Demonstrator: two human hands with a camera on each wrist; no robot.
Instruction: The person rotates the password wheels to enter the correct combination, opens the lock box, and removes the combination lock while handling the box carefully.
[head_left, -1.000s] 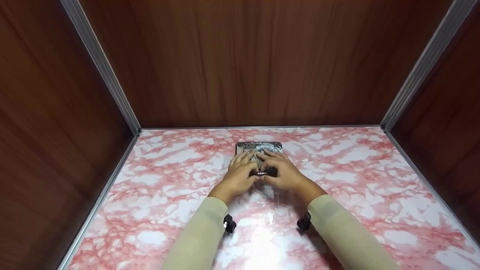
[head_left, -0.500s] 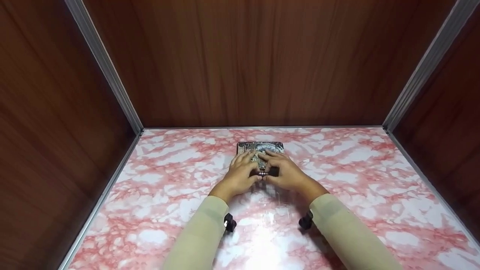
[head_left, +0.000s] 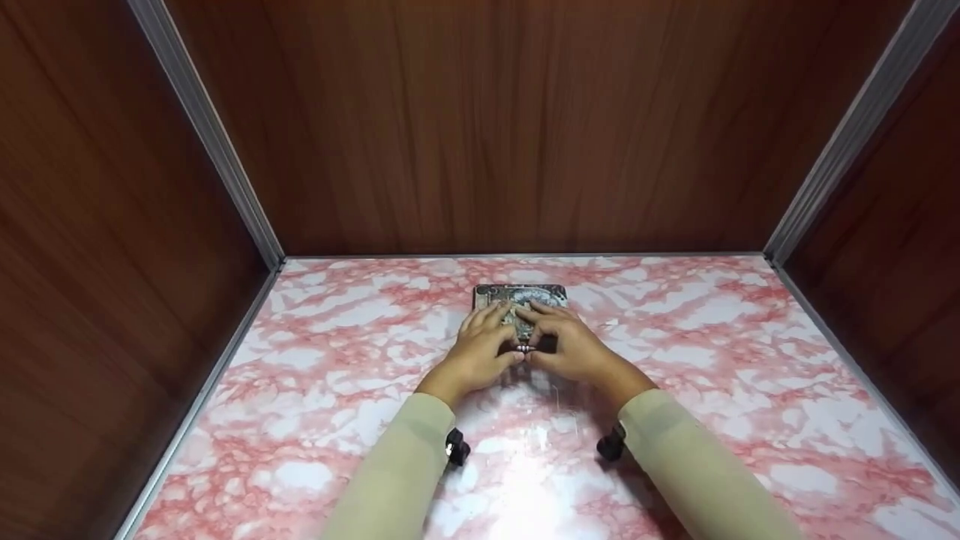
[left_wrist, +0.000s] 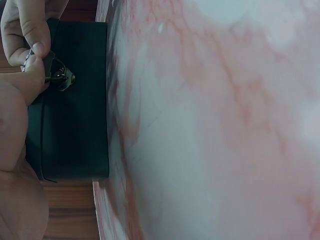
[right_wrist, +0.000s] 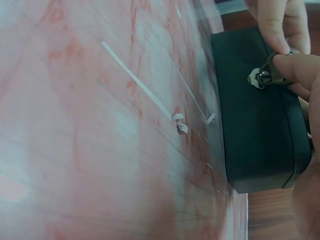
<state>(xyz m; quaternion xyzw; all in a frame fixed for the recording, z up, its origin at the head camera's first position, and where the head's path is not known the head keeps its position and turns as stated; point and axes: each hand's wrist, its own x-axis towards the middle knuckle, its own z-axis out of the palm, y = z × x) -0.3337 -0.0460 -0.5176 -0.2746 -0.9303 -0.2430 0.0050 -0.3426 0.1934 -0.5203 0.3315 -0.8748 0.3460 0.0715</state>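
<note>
A dark green box (left_wrist: 75,125) with a patterned lid (head_left: 525,292) stands on the table; its front shows in both wrist views. On the front sits a metal clasp (right_wrist: 260,77), with a small metal padlock (head_left: 523,348) looped at it and a row of pale marks on top. My left hand (head_left: 474,349) pinches one side of the padlock between thumb and index finger, its other fingers lying over the lid. From the other side, my right hand (head_left: 574,346) pinches it likewise, with fingers spread on the lid. The thumbs nearly meet, and the fingertips hide most of the padlock.
The table (head_left: 337,360) has a glossy pink-and-white marbled top. Brown wood-grain panels (head_left: 487,135) with grey metal edging enclose it at the back and sides. A curled white strip (right_wrist: 180,122) shows on the surface in front of the box.
The thumbs and index fingers shift very slightly at the padlock. The box and both arms stay almost in place.
</note>
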